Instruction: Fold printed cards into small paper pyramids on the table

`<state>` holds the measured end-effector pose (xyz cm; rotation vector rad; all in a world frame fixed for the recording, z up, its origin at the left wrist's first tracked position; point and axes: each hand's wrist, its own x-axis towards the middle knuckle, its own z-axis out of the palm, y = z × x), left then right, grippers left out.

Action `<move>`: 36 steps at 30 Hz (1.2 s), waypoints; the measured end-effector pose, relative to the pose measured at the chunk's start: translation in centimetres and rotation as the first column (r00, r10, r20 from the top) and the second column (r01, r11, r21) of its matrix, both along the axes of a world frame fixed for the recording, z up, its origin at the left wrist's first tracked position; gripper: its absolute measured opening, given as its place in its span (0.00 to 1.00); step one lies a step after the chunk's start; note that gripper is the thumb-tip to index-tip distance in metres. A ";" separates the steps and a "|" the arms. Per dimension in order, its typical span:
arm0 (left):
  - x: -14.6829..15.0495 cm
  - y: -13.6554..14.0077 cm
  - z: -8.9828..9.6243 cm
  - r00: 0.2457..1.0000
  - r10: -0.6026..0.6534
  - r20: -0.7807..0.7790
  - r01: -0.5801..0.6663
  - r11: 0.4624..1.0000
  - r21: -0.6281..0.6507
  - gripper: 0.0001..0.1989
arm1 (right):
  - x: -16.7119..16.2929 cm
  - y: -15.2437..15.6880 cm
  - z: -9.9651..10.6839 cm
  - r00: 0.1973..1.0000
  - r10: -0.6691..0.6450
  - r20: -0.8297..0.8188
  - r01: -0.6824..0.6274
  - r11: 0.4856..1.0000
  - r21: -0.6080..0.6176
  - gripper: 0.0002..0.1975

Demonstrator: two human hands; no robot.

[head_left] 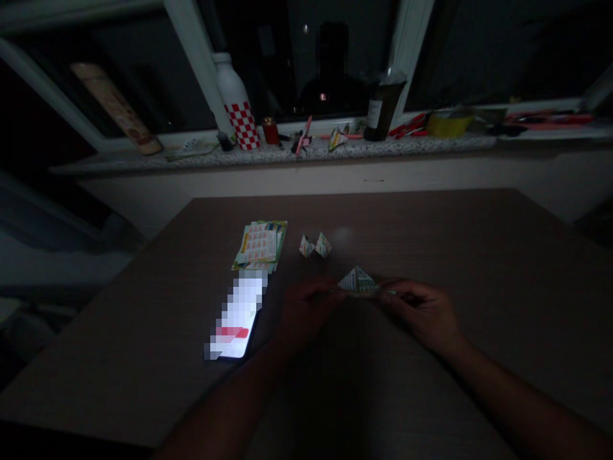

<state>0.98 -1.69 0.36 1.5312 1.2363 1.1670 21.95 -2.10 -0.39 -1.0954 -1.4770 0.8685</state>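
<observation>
Between my two hands is a piece of folded paper [358, 281], printed with small text and peaked in a triangle at its middle. My left hand [309, 306] pinches its left end, and the fingers are dim in shadow. Its right end is held between the thumb and fingers of my right hand [421, 306]. Just beyond, a small origami piece with two pointed parts [322, 246] stands on the table. A lit phone [234, 319] lies to the left of my left hand, its screen blurred out.
Behind the phone lies a stack of printed sheets [258, 246] on the brown table [454, 236]. Along the granite windowsill [316, 150] stand a red-and-white checkered bottle [242, 115], a small red jar [271, 131], a dark bottle [378, 115], a tilted tube [117, 108] and a yellow roll [447, 124].
</observation>
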 end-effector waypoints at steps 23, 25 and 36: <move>0.2 -0.4 0.0 0.998 0.037 0.060 -0.036 0.999 -0.020 0.04 | -0.5 -0.5 0.2 0.997 -0.017 -0.072 0.022 0.997 0.074 0.04; -0.1 -0.5 0.2 1.000 -0.010 0.024 0.010 0.999 0.031 0.03 | -0.1 -0.6 0.2 0.999 -0.003 -0.037 0.008 0.990 0.142 0.05; 0.1 -1.0 0.6 0.998 -0.025 -0.055 0.030 0.995 0.097 0.04 | 0.1 -0.6 0.1 0.999 -0.015 0.044 0.005 0.975 0.221 0.06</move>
